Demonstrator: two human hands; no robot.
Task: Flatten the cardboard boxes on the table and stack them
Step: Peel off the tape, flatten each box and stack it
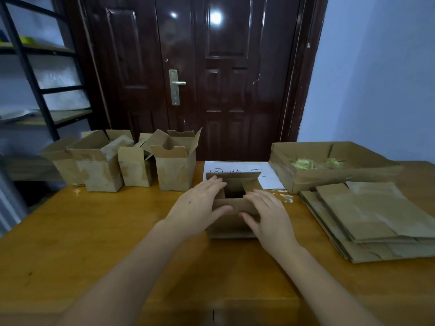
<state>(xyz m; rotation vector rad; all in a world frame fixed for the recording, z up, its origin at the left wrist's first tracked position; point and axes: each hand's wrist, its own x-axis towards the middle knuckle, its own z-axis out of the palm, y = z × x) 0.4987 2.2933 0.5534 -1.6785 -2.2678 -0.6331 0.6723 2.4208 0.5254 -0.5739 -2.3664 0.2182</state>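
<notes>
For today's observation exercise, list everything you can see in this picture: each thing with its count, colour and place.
open box: one, brown, table centre, between both hands
upright boxes: at least four, brown, far left of table
flattened boxes: one stack, brown, right side
shallow tray box: one, brown, yellowish scraps inside, far right
paper sheet: one, white, handwritten, behind open box
table: one, orange-brown wood
door: one, dark brown, behind table
shelf rack: one, black, left
left hand: on open box
right hand: on open box
</notes>
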